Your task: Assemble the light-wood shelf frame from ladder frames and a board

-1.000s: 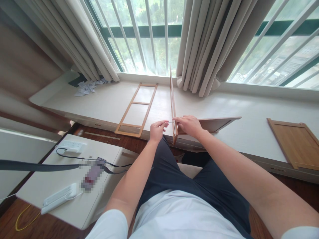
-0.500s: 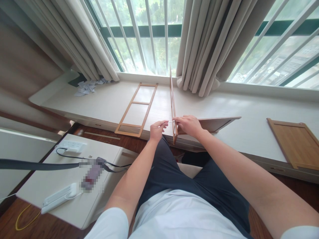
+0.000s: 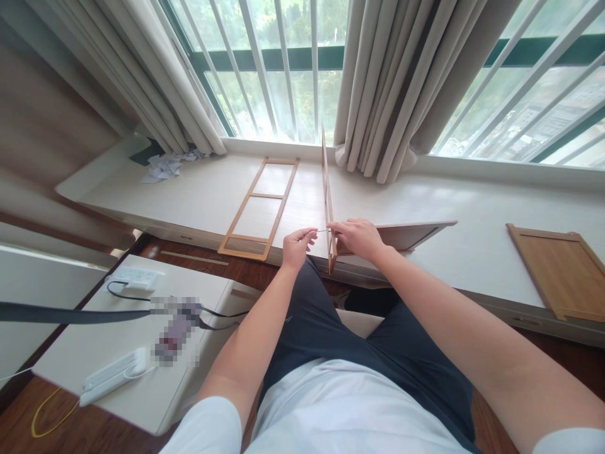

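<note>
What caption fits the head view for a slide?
Left hand pinches thin metal tool against upright wooden frame, steadied by right hand.

White window ledge (image 3: 203,195), flat ladder-like wooden frame (image 3: 259,208), wooden panel (image 3: 562,271) (right end), crumpled paper (image 3: 165,167)

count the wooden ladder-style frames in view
2: one wooden frame lies flat on the window ledge, left of the hands; another upright frame stands on edge at the fingers. None visibly hidden.

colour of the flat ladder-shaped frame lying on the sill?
Light tan wood frame, open panels showing the white sill; head view.
</note>
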A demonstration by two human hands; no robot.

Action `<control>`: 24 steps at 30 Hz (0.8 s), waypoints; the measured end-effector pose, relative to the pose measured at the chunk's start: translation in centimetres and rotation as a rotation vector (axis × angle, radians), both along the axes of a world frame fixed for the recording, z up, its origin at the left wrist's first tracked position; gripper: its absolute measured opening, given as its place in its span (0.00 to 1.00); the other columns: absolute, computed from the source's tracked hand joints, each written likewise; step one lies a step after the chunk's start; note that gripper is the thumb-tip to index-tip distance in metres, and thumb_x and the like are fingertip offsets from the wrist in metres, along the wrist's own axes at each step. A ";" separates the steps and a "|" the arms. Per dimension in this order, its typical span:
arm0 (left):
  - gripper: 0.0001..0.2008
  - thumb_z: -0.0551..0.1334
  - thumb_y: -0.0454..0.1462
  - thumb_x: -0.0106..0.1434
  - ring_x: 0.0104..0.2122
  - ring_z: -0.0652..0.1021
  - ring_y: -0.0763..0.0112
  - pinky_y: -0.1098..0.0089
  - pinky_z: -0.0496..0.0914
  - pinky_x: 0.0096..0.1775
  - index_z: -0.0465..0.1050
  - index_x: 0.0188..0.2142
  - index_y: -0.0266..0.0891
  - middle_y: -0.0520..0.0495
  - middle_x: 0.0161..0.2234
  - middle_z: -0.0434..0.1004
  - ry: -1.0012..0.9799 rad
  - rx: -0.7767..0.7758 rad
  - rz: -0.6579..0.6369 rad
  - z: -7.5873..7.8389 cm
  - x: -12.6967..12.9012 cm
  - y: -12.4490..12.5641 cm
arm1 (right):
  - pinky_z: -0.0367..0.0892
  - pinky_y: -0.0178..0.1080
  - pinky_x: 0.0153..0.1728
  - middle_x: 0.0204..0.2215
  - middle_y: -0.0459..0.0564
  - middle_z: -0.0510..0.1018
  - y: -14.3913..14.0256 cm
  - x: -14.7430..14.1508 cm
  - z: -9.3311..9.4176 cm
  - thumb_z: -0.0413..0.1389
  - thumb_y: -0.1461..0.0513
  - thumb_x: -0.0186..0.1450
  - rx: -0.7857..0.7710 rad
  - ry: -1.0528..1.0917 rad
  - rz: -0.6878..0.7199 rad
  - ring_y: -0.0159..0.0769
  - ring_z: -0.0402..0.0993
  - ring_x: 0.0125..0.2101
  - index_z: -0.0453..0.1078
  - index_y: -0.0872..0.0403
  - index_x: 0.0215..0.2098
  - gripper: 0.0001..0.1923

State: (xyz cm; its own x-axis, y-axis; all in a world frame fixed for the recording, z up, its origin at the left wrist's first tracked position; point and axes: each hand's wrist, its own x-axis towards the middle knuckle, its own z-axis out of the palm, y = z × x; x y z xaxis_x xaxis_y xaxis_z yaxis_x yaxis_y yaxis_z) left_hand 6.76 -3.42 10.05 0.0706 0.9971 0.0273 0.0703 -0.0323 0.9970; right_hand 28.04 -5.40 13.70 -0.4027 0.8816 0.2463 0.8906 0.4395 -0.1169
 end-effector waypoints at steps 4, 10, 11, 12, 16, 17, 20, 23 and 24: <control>0.16 0.67 0.47 0.58 0.27 0.76 0.72 0.76 0.66 0.22 0.82 0.37 0.36 0.45 0.30 0.80 0.027 -0.063 0.011 0.7 0.1 -0.3 | 0.59 0.40 0.38 0.40 0.49 0.84 0.1 0.0 -0.1 0.53 0.62 0.71 0.007 0.002 -0.001 0.41 0.75 0.40 0.73 0.46 0.55 0.16; 0.17 0.68 0.48 0.56 0.25 0.76 0.72 0.75 0.64 0.21 0.80 0.30 0.35 0.43 0.29 0.80 0.010 -0.200 0.008 2.2 0.7 -0.7 | 0.59 0.40 0.39 0.41 0.49 0.84 0.1 0.0 -0.1 0.53 0.62 0.71 -0.001 0.001 -0.001 0.41 0.74 0.40 0.72 0.46 0.56 0.17; 0.17 0.69 0.49 0.56 0.26 0.77 0.71 0.75 0.64 0.22 0.80 0.30 0.35 0.42 0.29 0.80 0.002 -0.223 0.006 2.4 0.7 -0.7 | 0.59 0.39 0.39 0.41 0.49 0.84 0.1 0.0 -0.1 0.53 0.62 0.71 -0.001 -0.001 -0.002 0.41 0.74 0.40 0.72 0.46 0.56 0.17; 0.17 0.69 0.49 0.56 0.26 0.77 0.71 0.75 0.64 0.22 0.80 0.30 0.35 0.42 0.29 0.80 -0.003 -0.243 0.003 2.6 0.7 -0.7 | 0.59 0.39 0.39 0.41 0.49 0.84 0.1 0.0 -0.1 0.53 0.62 0.71 -0.001 -0.004 -0.002 0.41 0.74 0.40 0.72 0.46 0.56 0.17; 0.19 0.70 0.50 0.56 0.26 0.77 0.70 0.75 0.64 0.22 0.81 0.31 0.35 0.42 0.29 0.80 0.011 -0.289 -0.009 3.0 0.6 -0.5 | 0.59 0.40 0.39 0.41 0.48 0.84 0.1 0.0 -0.2 0.53 0.62 0.71 0.010 -0.007 -0.003 0.41 0.74 0.40 0.72 0.46 0.56 0.17; 0.19 0.70 0.51 0.56 0.26 0.77 0.70 0.75 0.64 0.22 0.81 0.31 0.35 0.42 0.29 0.80 0.016 -0.299 -0.011 3.1 0.6 -0.6 | 0.59 0.40 0.39 0.40 0.48 0.84 0.1 0.1 -0.2 0.53 0.62 0.71 0.013 -0.005 -0.002 0.41 0.74 0.40 0.72 0.46 0.56 0.17; 0.18 0.70 0.50 0.56 0.26 0.77 0.70 0.75 0.64 0.22 0.81 0.31 0.35 0.41 0.29 0.80 0.019 -0.320 -0.010 3.2 0.5 -0.7 | 0.59 0.40 0.39 0.40 0.49 0.84 0.1 0.1 -0.2 0.53 0.62 0.71 0.012 0.001 0.001 0.41 0.74 0.40 0.72 0.46 0.56 0.17; 0.19 0.70 0.51 0.56 0.26 0.77 0.71 0.75 0.64 0.22 0.81 0.31 0.35 0.41 0.29 0.80 0.014 -0.322 -0.009 3.3 0.6 -0.8 | 0.59 0.39 0.39 0.41 0.49 0.84 0.1 0.1 -0.2 0.53 0.62 0.71 0.008 0.003 0.002 0.41 0.74 0.41 0.72 0.46 0.56 0.17; 0.19 0.70 0.51 0.56 0.26 0.77 0.71 0.75 0.64 0.22 0.81 0.31 0.35 0.41 0.29 0.80 0.012 -0.321 -0.008 3.3 0.7 -0.7 | 0.59 0.39 0.39 0.41 0.49 0.84 0.1 0.1 -0.3 0.53 0.62 0.71 0.007 0.002 0.002 0.41 0.74 0.40 0.72 0.46 0.57 0.17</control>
State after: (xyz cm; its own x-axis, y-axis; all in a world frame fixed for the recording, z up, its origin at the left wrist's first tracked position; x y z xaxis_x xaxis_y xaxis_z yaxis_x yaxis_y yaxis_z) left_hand 7.41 -4.16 13.30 0.0773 0.9540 -0.2898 0.0833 0.2834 0.9554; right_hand 28.16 -5.28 13.44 -0.4043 0.8788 0.2534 0.8894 0.4424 -0.1152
